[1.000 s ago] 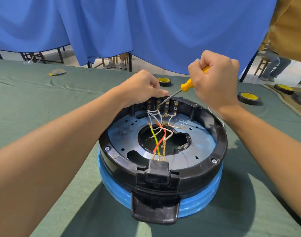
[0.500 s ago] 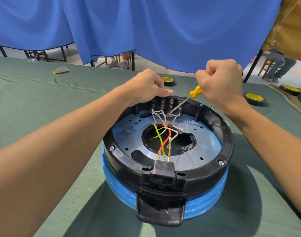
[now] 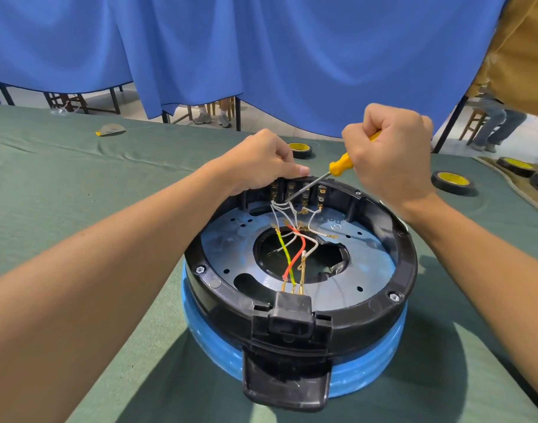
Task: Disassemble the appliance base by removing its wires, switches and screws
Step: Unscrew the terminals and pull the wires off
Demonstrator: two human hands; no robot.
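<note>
The round appliance base (image 3: 368,303), a black ring over a blue body, sits upside down on the green cloth. White, red and yellow-green wires (image 3: 293,248) run from the switch terminals (image 3: 304,190) at its far rim to a black connector block (image 3: 289,312) at the near rim. My left hand (image 3: 261,161) grips the far rim by the terminals. My right hand (image 3: 390,157) holds a yellow-handled screwdriver (image 3: 338,164), its tip set among the terminals. Screws (image 3: 394,297) sit in the ring.
Rolls of black and yellow tape (image 3: 451,181) lie on the cloth to the right, another tape roll (image 3: 300,148) behind my left hand. A blue curtain (image 3: 261,56) hangs behind the table. A person's legs on a chair (image 3: 490,123) show at far right.
The screwdriver shaft has shifted slightly along the terminals and my right hand has risen a little. My left hand stays on the far rim. The view has drifted.
</note>
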